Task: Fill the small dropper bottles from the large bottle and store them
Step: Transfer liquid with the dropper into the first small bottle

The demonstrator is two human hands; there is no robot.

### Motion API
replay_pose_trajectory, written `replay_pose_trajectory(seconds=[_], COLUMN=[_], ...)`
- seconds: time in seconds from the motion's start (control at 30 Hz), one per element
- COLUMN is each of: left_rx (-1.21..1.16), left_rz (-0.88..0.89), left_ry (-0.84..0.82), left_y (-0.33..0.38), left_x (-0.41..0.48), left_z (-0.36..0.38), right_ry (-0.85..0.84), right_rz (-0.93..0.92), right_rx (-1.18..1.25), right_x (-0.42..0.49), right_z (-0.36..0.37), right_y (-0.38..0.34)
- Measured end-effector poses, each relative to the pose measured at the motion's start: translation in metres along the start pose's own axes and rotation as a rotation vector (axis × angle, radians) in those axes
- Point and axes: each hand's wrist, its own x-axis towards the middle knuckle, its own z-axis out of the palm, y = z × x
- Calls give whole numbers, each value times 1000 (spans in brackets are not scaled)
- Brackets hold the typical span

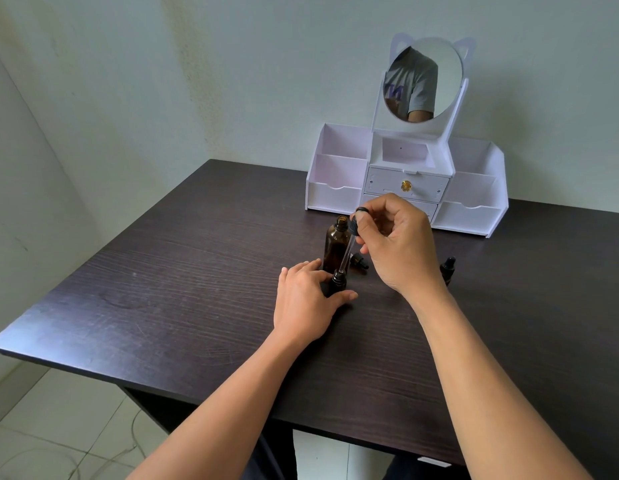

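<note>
A tall amber large bottle [337, 243] stands uncapped on the dark table. Just in front of it, my left hand [306, 303] grips a small dark dropper bottle [337, 282] that stands upright on the table. My right hand [393, 244] pinches the black bulb of a long glass dropper [348, 249], tilted, with its tip at the small bottle's mouth. A small black dropper cap [359, 261] lies behind, beside the large bottle. Another small dropper bottle [448, 268], capped, stands to the right, partly hidden by my right wrist.
A white organizer [339, 195] with open compartments, drawers with a gold knob and a cat-ear mirror [424, 81] stands at the table's far edge against the wall. The table's [183, 289] left edge drops to a tiled floor.
</note>
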Motion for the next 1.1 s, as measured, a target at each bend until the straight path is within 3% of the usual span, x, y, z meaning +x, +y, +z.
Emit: replay_pose_trajectory(seconds=[0.23,1.1], left_rx=[-14,-15], left_rz=[-7,-3], left_ry=[9,4], left_y=[-1,0], left_x=[-1,-1], left_z=[1,0], right_ry=[-4,-59], right_rz=[96,84], right_rx=[135,113], right_x=[-2,-3], right_z=[1,5], right_y=[1,1])
